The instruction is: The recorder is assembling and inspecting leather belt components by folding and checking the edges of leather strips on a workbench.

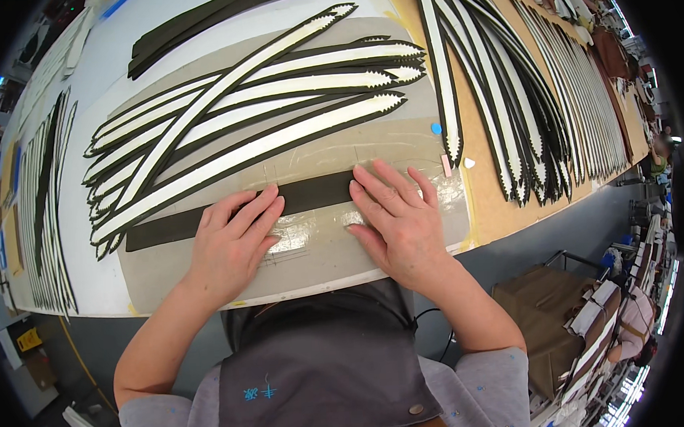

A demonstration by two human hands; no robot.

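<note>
A long dark strip [311, 195] lies flat on a grey work mat [325, 256] near the table's front edge. My left hand [233, 245] rests flat, fingers together, with its fingertips on the strip's left half. My right hand [395, 215] is spread flat on the mat, fingertips touching the strip's right end. Neither hand grips anything. Just beyond the strip lies a fan of long white strips with dark toothed edges [254, 126].
More black-and-white strips are piled at the right [505, 99] on a brown board and at the left edge [44, 211]. Dark strips [204, 21] lie at the back. A small blue dot [436, 128] and pink tab [446, 165] sit right of the mat. Cartons [541, 319] stand below right.
</note>
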